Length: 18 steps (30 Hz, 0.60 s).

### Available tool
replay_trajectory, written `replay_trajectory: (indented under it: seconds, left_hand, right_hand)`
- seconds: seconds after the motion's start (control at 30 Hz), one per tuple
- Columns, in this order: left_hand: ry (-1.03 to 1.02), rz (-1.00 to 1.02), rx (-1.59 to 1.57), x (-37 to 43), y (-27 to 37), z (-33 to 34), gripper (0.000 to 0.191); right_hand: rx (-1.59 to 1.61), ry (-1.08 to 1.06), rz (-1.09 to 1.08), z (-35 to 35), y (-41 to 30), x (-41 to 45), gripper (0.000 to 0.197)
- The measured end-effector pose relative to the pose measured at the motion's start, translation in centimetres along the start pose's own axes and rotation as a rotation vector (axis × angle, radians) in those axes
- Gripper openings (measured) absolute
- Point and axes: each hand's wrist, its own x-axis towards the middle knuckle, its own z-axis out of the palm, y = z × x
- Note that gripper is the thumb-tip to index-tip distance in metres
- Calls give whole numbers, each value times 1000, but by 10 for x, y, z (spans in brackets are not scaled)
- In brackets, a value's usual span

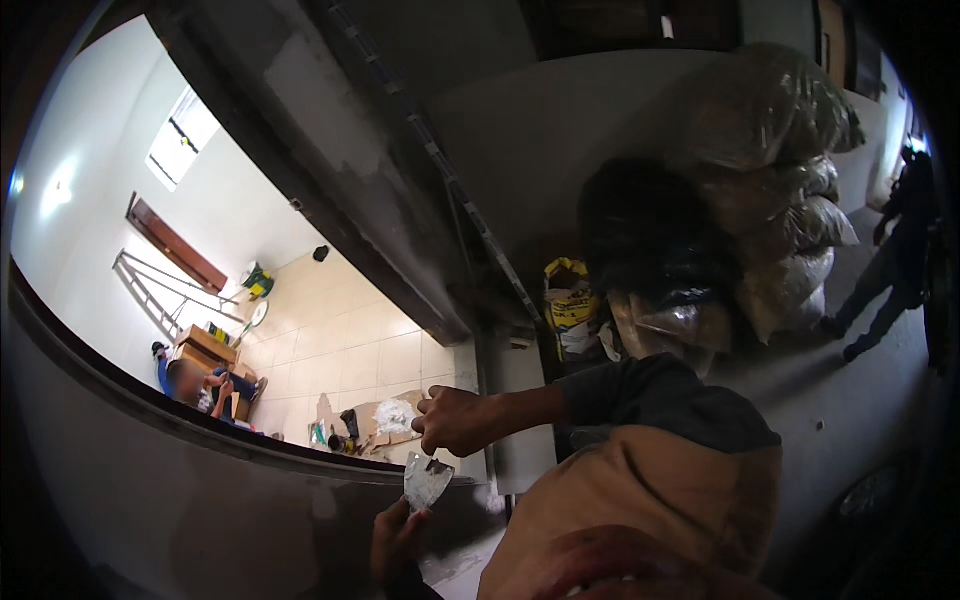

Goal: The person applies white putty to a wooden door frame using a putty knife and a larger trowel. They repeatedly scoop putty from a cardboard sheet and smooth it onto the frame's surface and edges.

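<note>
My left hand point(400, 534) grips a putty knife from below. Its broad blade point(424, 486), smeared with white filler, points upward in the head view. Fingers of my right hand point(454, 421) are closed around a second, smaller tool, seemingly another putty knife; its dark tip point(437, 466) meets the wide edge of the first blade. Most of that second tool's handle is hidden by my right hand. Both hands are just in front of the lower edge point(360, 463) of a large wall opening. Dark damp-looking patches mark the wall point(247, 510) below it.
Beyond the opening, cardboard point(367, 437) with white powder point(395, 416) lies on the tiled floor point(352, 352). A person point(199, 386) sits near wooden furniture point(202, 345) and a stepladder point(150, 300). Stuffed sacks point(787, 225) and a yellow bag point(568, 307) stand behind my arm; another person point(889, 247) is at far right.
</note>
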Motion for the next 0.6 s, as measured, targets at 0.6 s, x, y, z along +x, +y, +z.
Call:
replay_trajectory:
  seconds: [0.6]
  left_hand:
    - [-285, 431, 510, 54, 29, 82, 32]
  right_hand:
    - [-57, -57, 229, 5, -14, -149, 24]
